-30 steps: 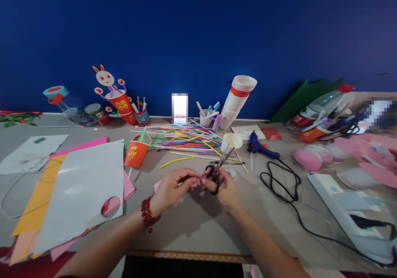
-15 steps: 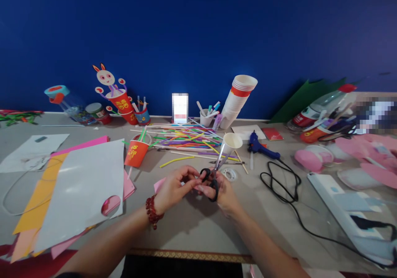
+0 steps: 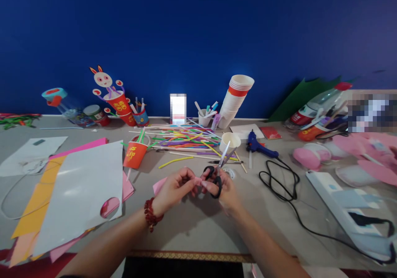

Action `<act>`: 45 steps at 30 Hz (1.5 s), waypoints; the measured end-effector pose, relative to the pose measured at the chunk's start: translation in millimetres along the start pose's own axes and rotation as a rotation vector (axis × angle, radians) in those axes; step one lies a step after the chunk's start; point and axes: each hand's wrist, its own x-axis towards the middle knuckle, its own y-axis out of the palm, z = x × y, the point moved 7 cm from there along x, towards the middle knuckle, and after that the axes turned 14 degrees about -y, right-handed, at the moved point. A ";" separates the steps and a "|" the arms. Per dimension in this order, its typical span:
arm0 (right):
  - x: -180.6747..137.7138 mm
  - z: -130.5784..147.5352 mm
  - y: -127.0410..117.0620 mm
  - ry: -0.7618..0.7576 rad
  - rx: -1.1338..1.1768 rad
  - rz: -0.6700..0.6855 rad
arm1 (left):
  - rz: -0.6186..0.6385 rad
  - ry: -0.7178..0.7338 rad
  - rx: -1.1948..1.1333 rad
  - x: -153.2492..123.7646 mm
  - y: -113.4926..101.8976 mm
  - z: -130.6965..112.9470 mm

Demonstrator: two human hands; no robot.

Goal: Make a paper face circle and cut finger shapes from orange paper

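My right hand [image 3: 228, 194] has a pair of scissors [image 3: 218, 180] hooked on its fingers, black handles down and slightly opened blades pointing up and away. Its thumb and fingertips also meet those of my left hand [image 3: 177, 188]. Closed in a pinch, my left hand seems to have a small pale pink piece [image 3: 197, 181] at its fingertips, too small to make out well. A pink paper scrap [image 3: 159, 185] lies partly hidden behind my left hand. Just beyond the scissors are a white paper cup [image 3: 230, 141] and a partly covered tape roll [image 3: 229, 173].
Coloured pipe cleaners [image 3: 186, 139] lie across the middle. Paper sheets [image 3: 83, 187] and a red cup [image 3: 135, 154] are at left. A blue glue gun [image 3: 259, 145], its black cable [image 3: 293, 203] and a white power strip [image 3: 338, 212] occupy the right. Stacked cups [image 3: 235, 100] lean at the back.
The scissors have tilted slightly to the right with my right hand. Both hands' fingertips have shifted a little and still meet. The whole view has moved slightly.
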 end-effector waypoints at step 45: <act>-4.4 1.4 -4.3 -0.140 -0.050 -0.075 | -0.032 0.035 -0.001 -4.8 7.5 4.4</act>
